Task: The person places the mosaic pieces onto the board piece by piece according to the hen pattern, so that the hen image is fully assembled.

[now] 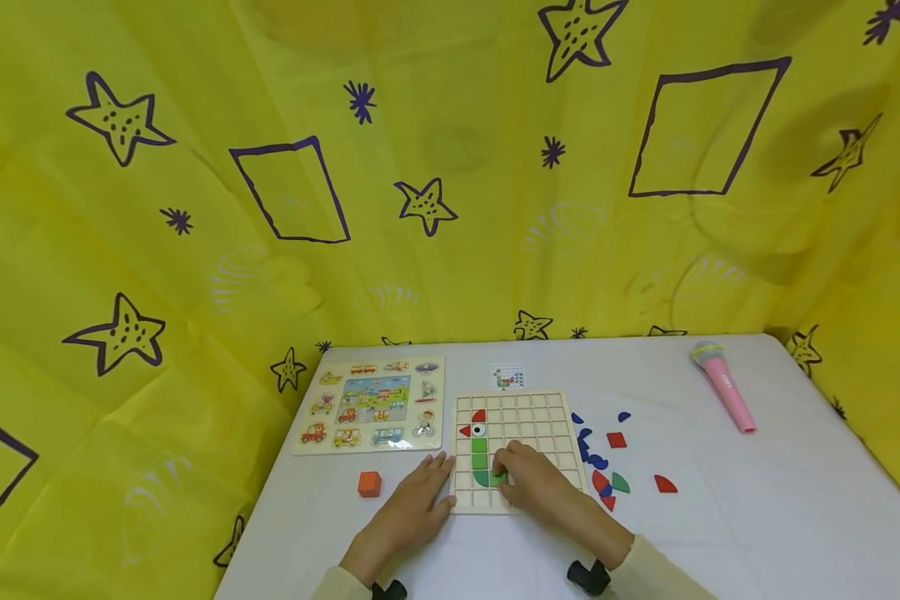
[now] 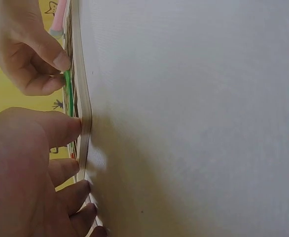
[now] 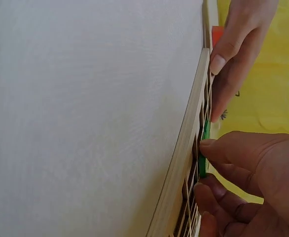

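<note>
The right hand (image 1: 534, 482) has its thumb and fingers pinched on a small green piece (image 1: 498, 480). That piece is low on the wooden board (image 1: 521, 428), right beside a green curved piece (image 1: 481, 478). I can't tell if it sits flat in its square yet. The left hand (image 1: 418, 498) has its fingers out straight, touching the board's left edge. To do this well, I'd hold the board firm there so it can't slide. I'd line up the piece with the little walls, then press softly. Bumping the curved piece could pop it out. The picture card (image 1: 507, 377) above is good to check.
</note>
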A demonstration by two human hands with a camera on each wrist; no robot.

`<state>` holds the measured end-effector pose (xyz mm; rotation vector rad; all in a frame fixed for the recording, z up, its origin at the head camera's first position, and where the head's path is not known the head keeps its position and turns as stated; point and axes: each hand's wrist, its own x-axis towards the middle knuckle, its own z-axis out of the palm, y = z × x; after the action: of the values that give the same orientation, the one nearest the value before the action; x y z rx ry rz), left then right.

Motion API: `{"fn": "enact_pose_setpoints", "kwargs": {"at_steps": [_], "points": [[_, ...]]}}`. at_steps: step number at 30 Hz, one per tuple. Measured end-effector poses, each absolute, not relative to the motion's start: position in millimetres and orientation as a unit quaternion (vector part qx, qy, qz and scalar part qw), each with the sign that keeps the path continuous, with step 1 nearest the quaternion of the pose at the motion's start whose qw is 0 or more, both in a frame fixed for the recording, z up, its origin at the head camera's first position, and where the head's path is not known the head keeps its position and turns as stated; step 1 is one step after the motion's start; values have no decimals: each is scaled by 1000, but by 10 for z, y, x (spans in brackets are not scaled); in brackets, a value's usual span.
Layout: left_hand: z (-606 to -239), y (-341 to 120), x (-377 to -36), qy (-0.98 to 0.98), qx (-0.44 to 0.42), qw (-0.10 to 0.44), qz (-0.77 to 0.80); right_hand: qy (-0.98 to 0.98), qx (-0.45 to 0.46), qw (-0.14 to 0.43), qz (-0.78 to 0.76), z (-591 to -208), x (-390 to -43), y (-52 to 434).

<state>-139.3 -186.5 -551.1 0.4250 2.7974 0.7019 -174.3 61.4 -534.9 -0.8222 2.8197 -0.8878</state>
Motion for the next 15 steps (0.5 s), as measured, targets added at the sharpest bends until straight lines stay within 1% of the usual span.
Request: {"fn": "enact_pose_setpoints", "kwargs": {"at_steps": [4, 10, 15], "points": [[-5501, -1873, -1393, 954, 148, 110, 235, 913, -290, 28, -285, -5368, -1743, 610], [-5497, -1877, -1392, 955, 148, 107, 233, 915, -295, 23, -273, -5380, -1748, 608], [-5490, -1872, -1390, 954, 149, 111, 237, 913, -292, 34, -283, -5362, -1745, 642]]}}
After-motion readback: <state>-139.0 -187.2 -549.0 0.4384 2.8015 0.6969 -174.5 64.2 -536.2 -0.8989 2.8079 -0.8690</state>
